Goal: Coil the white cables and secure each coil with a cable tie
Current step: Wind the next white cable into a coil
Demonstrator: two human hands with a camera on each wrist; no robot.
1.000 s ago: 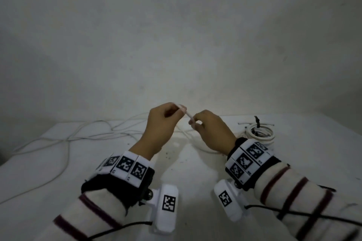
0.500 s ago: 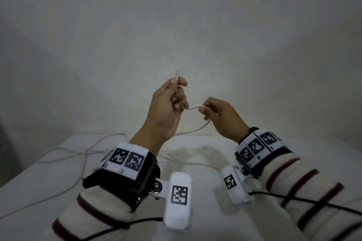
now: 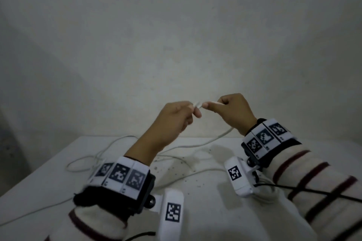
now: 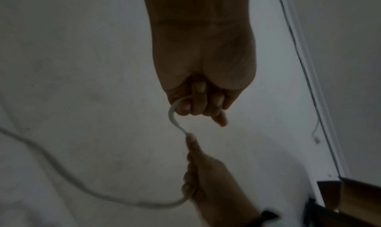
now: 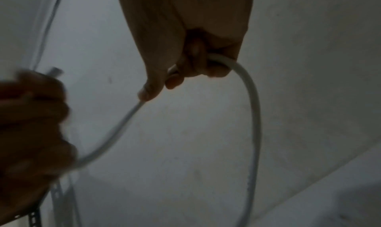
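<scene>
A thin white round cable is pinched near its end above the white table by the left hand and right hand, coiling barely begun, no tie fitted.

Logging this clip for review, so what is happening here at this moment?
A person is working on a white cable held up above a white table. The left hand pinches it near its end, and the right hand has its fingers curled round it close by, so a short stretch spans the two. From the right hand the cable loops down to the table, where more loose cable lies uncoiled. No finished coil or cable tie shows in these views.
</scene>
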